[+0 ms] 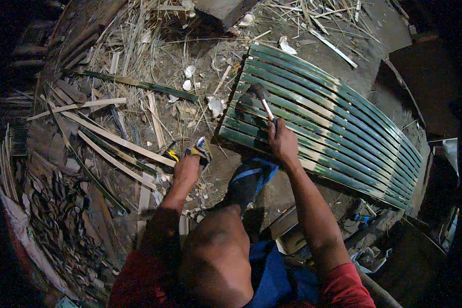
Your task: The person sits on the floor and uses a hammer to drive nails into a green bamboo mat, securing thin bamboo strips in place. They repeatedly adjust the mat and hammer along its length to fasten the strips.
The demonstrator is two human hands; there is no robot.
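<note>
A slatted panel of green bamboo strips (326, 134) lies on the ground, slanting from the middle toward the right. My right hand (284, 142) is closed round the dark grip of a hammer (265, 106), whose head rests on or just over the panel's near-left slats. To the left, my left hand (187, 170) is closed on a small yellow-and-black object (203, 151) with a pale, bluish part; its kind is not plain. A bit of yellow also shows beside the fingers. My sandalled foot (245, 184) is between the hands, close to the panel's lower edge.
Loose pale bamboo strips (119, 139) lie left of my left hand, and a green strip (138, 85) lies farther off. Dry shavings and white scraps (216, 105) litter the dirt floor. A wooden block (225, 11) stands at the far side. Wood chips (61, 226) pile up lower left.
</note>
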